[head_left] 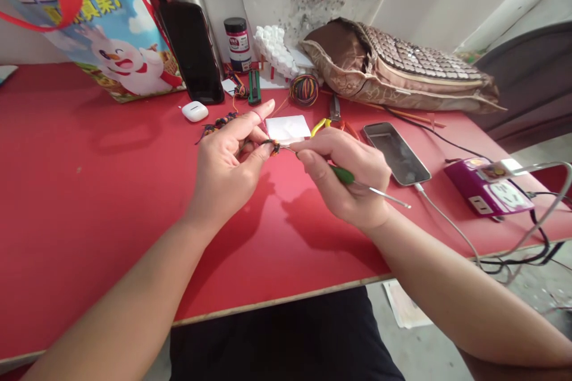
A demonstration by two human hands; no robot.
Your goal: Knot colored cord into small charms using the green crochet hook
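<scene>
My left hand [230, 152] pinches a small multicoloured crochet piece [273, 146] between thumb and fingers above the red table [89, 190], with the index finger stretched out. My right hand [346, 175] grips a crochet hook with a green handle [344, 175]; its metal tip meets the crochet piece and its other metal end sticks out to the right. A strand of yarn runs back toward a multicoloured yarn ball [304, 89] at the rear of the table.
Behind the hands lie a white pad [288, 128], pliers [334, 113], white earbuds case [195, 111], a standing phone [192, 50], a jar [238, 43] and a brown bag [393, 68]. A phone [395, 152] on a cable and a purple power strip [489, 187] sit right.
</scene>
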